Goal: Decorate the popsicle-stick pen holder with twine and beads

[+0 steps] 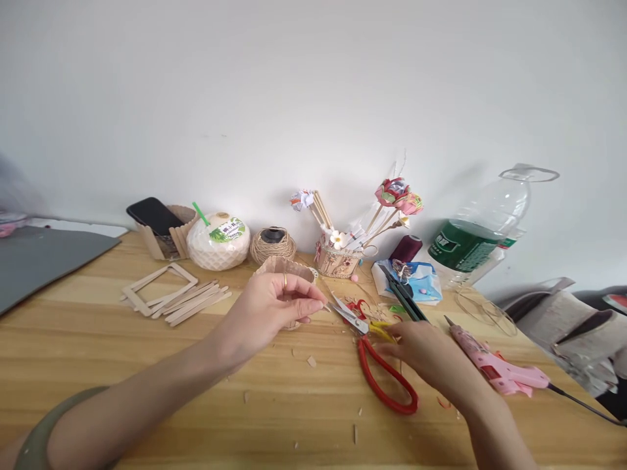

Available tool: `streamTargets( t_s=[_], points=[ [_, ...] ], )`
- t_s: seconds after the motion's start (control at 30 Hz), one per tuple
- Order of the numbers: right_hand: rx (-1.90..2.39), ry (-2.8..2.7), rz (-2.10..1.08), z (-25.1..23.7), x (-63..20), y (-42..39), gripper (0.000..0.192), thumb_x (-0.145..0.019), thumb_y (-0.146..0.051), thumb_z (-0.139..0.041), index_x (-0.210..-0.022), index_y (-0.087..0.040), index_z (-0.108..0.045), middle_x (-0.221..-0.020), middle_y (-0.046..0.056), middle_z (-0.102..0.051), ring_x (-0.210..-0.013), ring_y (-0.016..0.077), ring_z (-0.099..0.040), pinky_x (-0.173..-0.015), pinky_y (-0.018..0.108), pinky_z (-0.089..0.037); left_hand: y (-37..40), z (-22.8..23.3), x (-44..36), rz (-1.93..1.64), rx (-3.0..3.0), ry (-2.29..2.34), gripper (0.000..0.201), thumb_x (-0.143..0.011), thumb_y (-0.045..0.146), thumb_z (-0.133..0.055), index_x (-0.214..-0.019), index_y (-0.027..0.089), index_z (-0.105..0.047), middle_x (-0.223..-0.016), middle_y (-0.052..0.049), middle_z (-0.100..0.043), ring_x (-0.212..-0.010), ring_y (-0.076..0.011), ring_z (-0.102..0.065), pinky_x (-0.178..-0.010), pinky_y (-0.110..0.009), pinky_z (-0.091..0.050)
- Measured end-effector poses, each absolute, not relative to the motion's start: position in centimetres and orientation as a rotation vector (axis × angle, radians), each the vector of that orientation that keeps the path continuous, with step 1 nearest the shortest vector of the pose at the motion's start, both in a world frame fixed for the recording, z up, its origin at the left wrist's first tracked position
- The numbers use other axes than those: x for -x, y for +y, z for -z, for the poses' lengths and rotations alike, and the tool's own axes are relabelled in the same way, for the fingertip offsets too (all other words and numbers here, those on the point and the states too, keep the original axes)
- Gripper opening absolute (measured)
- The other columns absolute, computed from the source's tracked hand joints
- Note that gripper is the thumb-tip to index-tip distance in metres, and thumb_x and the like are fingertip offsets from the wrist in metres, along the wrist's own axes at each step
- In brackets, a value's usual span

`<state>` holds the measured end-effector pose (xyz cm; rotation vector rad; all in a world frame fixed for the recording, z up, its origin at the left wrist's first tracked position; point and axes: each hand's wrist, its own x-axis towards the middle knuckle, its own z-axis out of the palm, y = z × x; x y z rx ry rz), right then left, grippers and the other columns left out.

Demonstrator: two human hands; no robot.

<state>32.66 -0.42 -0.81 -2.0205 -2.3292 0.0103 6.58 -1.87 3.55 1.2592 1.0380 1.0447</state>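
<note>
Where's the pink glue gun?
At the right of the head view, the pink glue gun lies on the wooden table, right of the right hand.

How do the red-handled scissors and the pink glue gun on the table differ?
The red-handled scissors have bare metal blades, while the pink glue gun ends in a dark nozzle. The scissors' handle is an open loop; the glue gun's body is solid. The glue gun trails a black cord; the scissors show none. Both point toward the picture's upper left.
</note>
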Motion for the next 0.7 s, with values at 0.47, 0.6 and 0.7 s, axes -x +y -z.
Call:
streamTargets(
  t_s=[0.47, 0.6, 0.7],
  points=[
    [0.790, -2.030, 0.108, -2.8, -22.1, -3.5, 0.010, -0.082, -0.009, -0.058, -0.085, -0.018, -0.060, -0.074, 0.002, -0.068, -0.066, 0.0123, -0.064, -0.057, 0.023, -0.051, -2.1, -4.1, -5.8, -1.042, -1.356, 1.036, 0.011, -0.069, 0.029, -0.067, -0.071, 0.018, -0.068, -0.070, 0.001, -0.066, -0.067, -0.0138, -0.056, -0.063, -0.025, -0.044],
    [0.806, -2.039, 0.051, -2.7, -21.9, -2.6, 0.010, -0.083, -0.009, -0.057, -0.082, -0.019, -0.060, -0.072, 0.002, -0.067, -0.063, 0.0121, -0.062, -0.057, 0.023, -0.051, -1.5, -4.5, -4.1, -0.986, -1.537, 1.088, 0.015, -0.074, 0.032, -0.063, -0.081, 0.019, -0.067, -0.080, -0.002, -0.068, -0.076, -0.0172, -0.060, -0.070, -0.028, -0.046],
    [0.853, -2.023, -0.015, -2.4, -22.2, -2.2, 0.010, -0.083, -0.010, -0.057, -0.081, -0.019, -0.059, -0.071, 0.001, -0.066, -0.062, 0.0115, -0.060, -0.058, 0.024, -0.050, 0.0, -4.2, -2.3, -1.000, -1.965, 1.147, 0.026, -0.076, 0.031, -0.063, -0.100, 0.023, -0.064, -0.109, -0.005, -0.064, -0.106, -0.0224, -0.054, -0.091, -0.035, -0.039]
  ],
)
